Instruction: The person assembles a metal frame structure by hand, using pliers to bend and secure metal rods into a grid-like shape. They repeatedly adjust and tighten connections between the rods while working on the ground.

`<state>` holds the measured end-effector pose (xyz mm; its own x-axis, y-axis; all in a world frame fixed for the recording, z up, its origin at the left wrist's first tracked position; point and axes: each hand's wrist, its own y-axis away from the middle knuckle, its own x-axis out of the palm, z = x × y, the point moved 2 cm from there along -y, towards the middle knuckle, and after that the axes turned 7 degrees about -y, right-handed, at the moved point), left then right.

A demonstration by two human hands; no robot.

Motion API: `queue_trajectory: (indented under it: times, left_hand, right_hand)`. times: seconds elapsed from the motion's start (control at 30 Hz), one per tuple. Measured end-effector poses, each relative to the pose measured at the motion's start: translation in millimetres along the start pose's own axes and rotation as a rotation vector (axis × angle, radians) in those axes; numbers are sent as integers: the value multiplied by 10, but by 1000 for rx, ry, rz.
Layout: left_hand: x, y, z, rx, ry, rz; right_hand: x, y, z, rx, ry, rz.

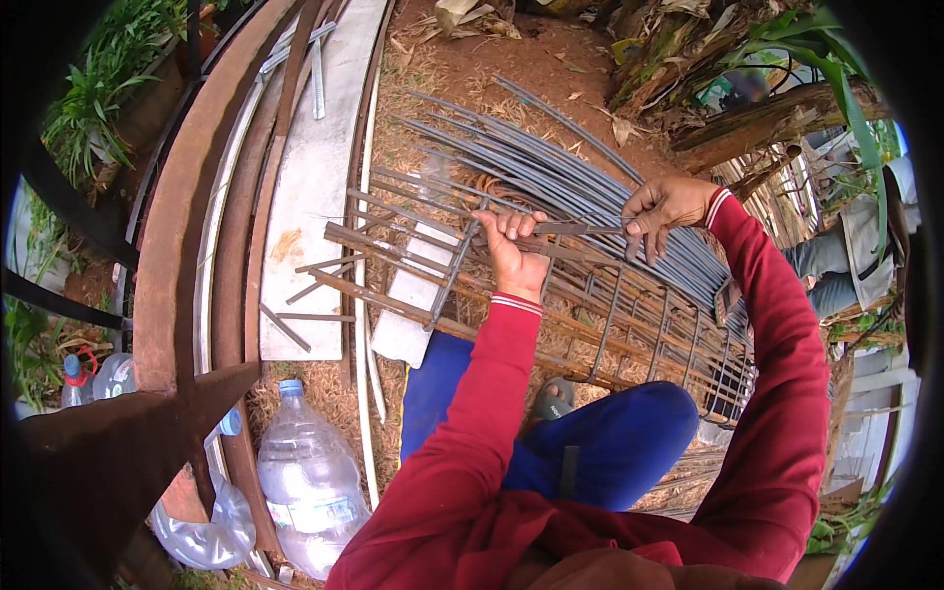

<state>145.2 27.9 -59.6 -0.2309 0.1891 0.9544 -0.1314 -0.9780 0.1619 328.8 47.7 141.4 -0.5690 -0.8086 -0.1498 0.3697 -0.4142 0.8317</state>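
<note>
A long cage of rusty steel bars (565,310) with square stirrups lies in front of me, running from centre left to the right. My left hand (516,254) is closed beside the end stirrup (454,275), fingers curled around a dark metal tool (575,229). Two slim arms of this tool spread toward my right; its exact kind is hard to make out. At the upper arm's far end, my right hand (661,214) has its fingers bent in and closed on it. What lies under both palms is hidden.
Behind the cage lies a bundle of grey rebar (551,157). A pale block (408,305) sits under the cage's left end. Cut bars lie on a long board (305,206). Large water bottles (310,482) stand lower left by a brown metal frame (162,265). Another person (846,246) is at far right.
</note>
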Motion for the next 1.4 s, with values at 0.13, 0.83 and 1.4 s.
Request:
queue_trajectory:
  times: [0.13, 0.83, 1.4]
  left_hand:
    - [40, -9, 21, 34, -41, -139]
    - [79, -446, 157, 87, -28, -525]
    - [-82, -144, 67, 98, -116, -32]
  right_hand:
    - [45, 747, 109, -299, 147, -808]
    - [235, -1337, 113, -534, 1490, -911]
    - [980, -869, 233, -381, 1726, -990]
